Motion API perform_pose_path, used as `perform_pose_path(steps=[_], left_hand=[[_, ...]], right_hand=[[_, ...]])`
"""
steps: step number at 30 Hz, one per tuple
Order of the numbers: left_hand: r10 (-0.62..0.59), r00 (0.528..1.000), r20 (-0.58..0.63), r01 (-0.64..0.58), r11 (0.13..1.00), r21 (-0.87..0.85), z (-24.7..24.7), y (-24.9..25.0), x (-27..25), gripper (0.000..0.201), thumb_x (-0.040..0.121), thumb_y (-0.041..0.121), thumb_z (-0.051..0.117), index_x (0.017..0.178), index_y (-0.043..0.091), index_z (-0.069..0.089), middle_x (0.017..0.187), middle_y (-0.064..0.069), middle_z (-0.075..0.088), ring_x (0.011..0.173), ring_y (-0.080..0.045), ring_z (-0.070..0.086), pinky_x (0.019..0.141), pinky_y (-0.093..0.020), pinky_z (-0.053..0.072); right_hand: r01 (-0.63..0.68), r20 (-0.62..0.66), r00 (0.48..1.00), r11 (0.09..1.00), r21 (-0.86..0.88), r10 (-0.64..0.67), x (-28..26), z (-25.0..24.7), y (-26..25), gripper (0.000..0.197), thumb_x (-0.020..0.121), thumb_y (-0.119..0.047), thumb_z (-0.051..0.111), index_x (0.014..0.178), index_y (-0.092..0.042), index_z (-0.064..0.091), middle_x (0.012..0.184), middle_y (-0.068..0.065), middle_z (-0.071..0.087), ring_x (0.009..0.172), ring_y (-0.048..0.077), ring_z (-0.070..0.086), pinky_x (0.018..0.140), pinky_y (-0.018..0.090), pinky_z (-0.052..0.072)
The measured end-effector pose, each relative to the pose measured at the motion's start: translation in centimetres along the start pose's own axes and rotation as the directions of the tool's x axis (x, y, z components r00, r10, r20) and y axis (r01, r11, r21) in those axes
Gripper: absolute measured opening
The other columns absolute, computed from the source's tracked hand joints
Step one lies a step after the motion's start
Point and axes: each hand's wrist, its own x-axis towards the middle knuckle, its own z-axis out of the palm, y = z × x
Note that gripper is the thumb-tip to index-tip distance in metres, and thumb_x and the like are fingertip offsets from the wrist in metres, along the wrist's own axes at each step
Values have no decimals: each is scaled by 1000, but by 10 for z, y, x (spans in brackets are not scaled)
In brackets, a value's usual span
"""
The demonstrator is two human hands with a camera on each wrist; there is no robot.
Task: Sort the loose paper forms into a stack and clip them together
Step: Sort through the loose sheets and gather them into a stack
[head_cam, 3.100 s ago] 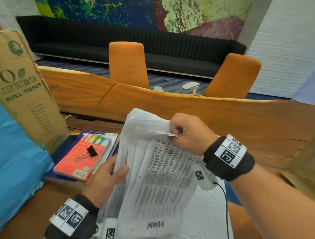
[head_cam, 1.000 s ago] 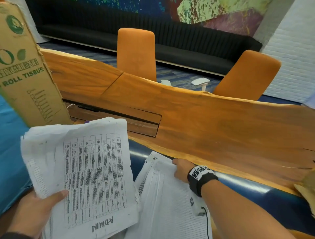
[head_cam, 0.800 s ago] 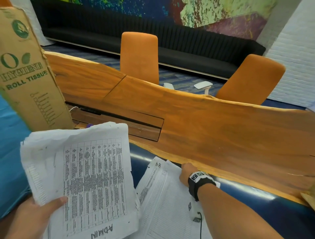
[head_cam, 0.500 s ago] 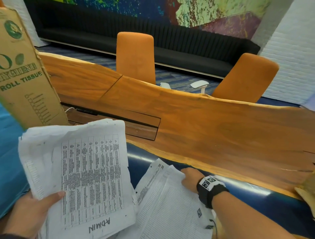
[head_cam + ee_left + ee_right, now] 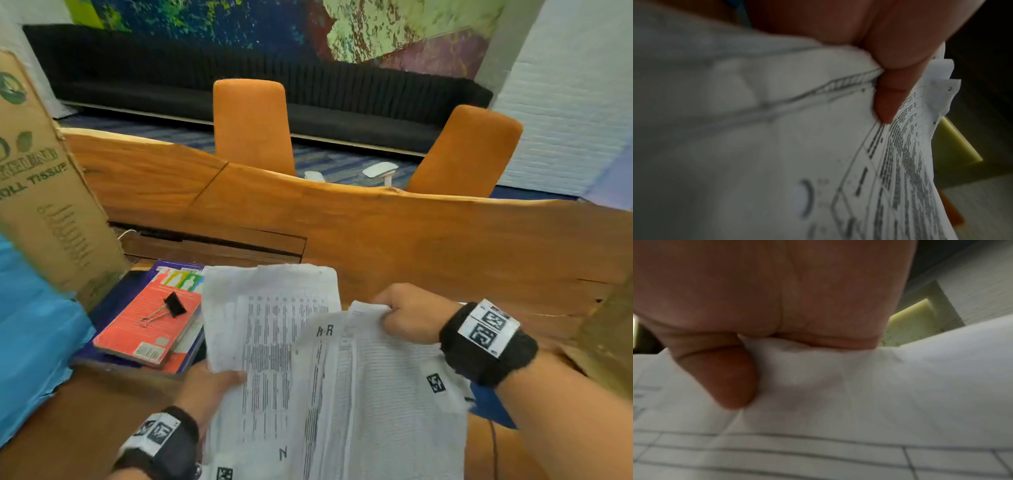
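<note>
My left hand [image 5: 209, 383] grips a bundle of printed forms [image 5: 270, 329] by its left edge, thumb on top; the left wrist view shows the thumb [image 5: 892, 91] pinching those sheets [image 5: 777, 146]. My right hand [image 5: 404, 317] pinches the top corner of a second batch of lined forms [image 5: 387, 394], which overlaps the first bundle from the right. The right wrist view has the thumb [image 5: 729, 379] pressed on that paper [image 5: 859, 394]. A black binder clip [image 5: 168, 308] with silver handles lies loose on a red book [image 5: 147, 322] to the left of the papers.
The red book sits on a purple book [image 5: 113, 318] on the wooden table [image 5: 411, 240]. A tall cardboard "roll tissue" box [image 5: 41, 192] and blue plastic [image 5: 30, 335] stand at the left. Two orange chairs [image 5: 251, 123] are behind the table. Cardboard [image 5: 609, 325] is at the right edge.
My right hand lifted the lined forms from the low blue surface and brought them up against the bundle. My left hand carried its bundle rightward, uncovering the books and clip.
</note>
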Motion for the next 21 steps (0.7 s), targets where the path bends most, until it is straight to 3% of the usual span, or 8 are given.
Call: perform_pose_path(steps=[2, 4, 7, 9, 12, 15, 18, 21], left_hand=[[-74, 994, 82, 66, 993, 98, 30, -24, -6, 25, 77, -12, 71, 99, -2, 75, 90, -19, 79, 86, -37, 74, 85, -44, 57], [-156, 981, 118, 133, 974, 184, 47, -43, -11, 10, 87, 1, 68, 80, 4, 75, 77, -12, 78, 82, -33, 71, 77, -36, 56], [-290, 952, 101, 266, 943, 199, 52, -63, -8, 42, 103, 12, 47, 66, 8, 68, 69, -13, 72, 72, -28, 64, 75, -36, 50], [-322, 939, 120, 292, 931, 218, 51, -68, -6, 36, 99, 18, 52, 70, 7, 70, 72, -13, 75, 72, -28, 67, 79, -40, 52], [-359, 914, 189, 309, 917, 251, 46, -58, -18, 25, 88, 26, 63, 96, 7, 77, 94, -14, 79, 91, -33, 75, 90, -46, 58], [-411, 902, 129, 394, 909, 138, 32, -45, -26, 26, 94, 24, 56, 105, 6, 73, 101, -19, 76, 97, -36, 70, 85, -42, 53], [-440, 898, 1, 436, 892, 121, 10, -35, -18, 30, 99, 34, 50, 107, 10, 66, 105, -17, 69, 100, -32, 62, 89, -45, 46], [-451, 892, -13, 447, 880, 163, 12, -23, -11, 40, 97, 44, 57, 114, 9, 61, 107, -16, 65, 105, -33, 59, 96, -50, 44]], right_hand=[[-43, -26, 999, 999, 27, 44, 22, 9, -2, 24, 80, -5, 48, 61, -16, 56, 65, -3, 59, 63, 15, 57, 53, 26, 41], [-83, -22, 996, 996, 10, 84, 47, 25, 0, 17, 80, -7, 47, 69, -8, 60, 73, 8, 63, 70, 25, 60, 54, 27, 41], [-148, 0, 989, 988, -43, 148, 78, 57, 10, 14, 84, -10, 48, 81, -11, 61, 82, 9, 63, 80, 31, 62, 57, 25, 42], [-173, -8, 985, 981, -83, 172, 90, 80, 19, 16, 83, -16, 52, 92, -19, 64, 92, 6, 65, 89, 30, 63, 68, 28, 48], [-160, -87, 984, 984, -77, 153, 92, 106, 39, 54, 79, -29, 58, 133, -28, 53, 133, 3, 55, 122, 30, 52, 100, 42, 46], [-324, -199, 907, 917, 231, 371, 74, 116, 70, 70, 85, -29, 58, 150, -21, 32, 152, 5, 36, 133, 31, 43, 106, 43, 41], [-561, -98, 733, 680, 472, 673, 47, 128, 111, 55, 86, -22, 56, 137, -5, 44, 135, 17, 50, 111, 34, 55, 83, 34, 46], [-653, 67, 693, 585, 481, 718, 25, 141, 116, 10, 89, -12, 52, 85, -4, 56, 102, 15, 56, 87, 28, 53, 75, 31, 47]])
